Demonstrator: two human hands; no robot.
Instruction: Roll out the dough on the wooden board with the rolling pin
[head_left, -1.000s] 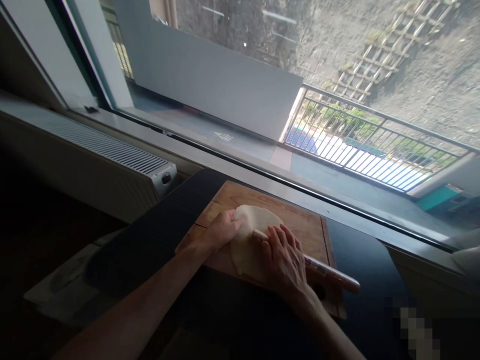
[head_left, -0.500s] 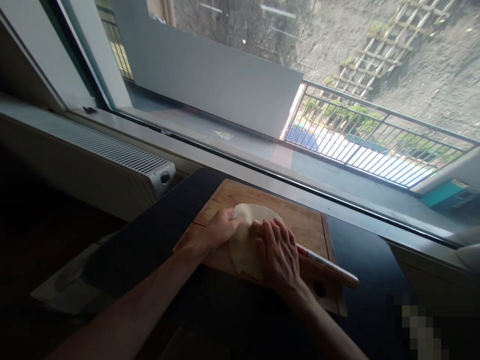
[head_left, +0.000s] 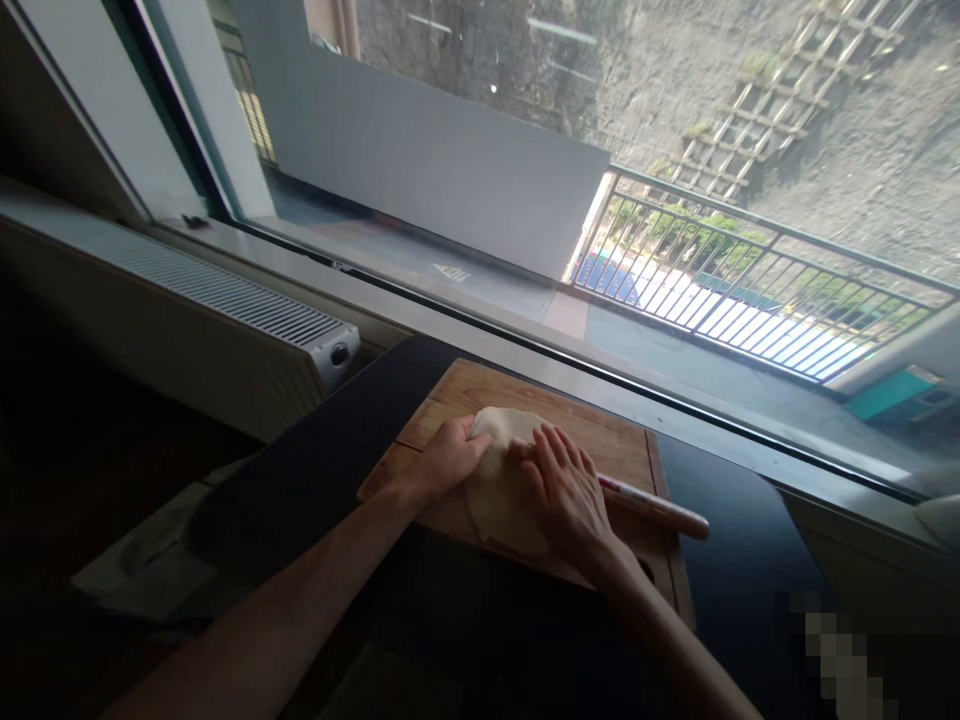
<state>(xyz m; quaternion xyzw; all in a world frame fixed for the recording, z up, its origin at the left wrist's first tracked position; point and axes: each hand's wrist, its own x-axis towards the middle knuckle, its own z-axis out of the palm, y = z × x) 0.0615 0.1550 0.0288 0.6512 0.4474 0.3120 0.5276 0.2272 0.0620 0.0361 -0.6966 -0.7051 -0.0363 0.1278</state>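
A flat, pale round of dough [head_left: 504,500] lies on a wooden board [head_left: 622,450]. My left hand [head_left: 452,455] pinches the dough's left edge between thumb and fingers. Across the right part of the dough runs a wooden rolling pin [head_left: 660,509], its far right end sticking out past the board. My right hand [head_left: 570,500] lies over the pin with fingers stretched out flat, palm pressing down on it. The hand covers the middle of the pin, and its other tip shows only partly beside the thumb.
The board rests on a dark table [head_left: 750,540] with rounded corners. Behind it runs a window sill [head_left: 525,370] below a large pane, with a railing [head_left: 750,280] outside. A white radiator [head_left: 330,355] stands to the left, close to the table.
My right hand has turned the rolling pin slightly, so its right end sits higher and further back. My left hand stays at the dough's edge. The view has shifted a little.
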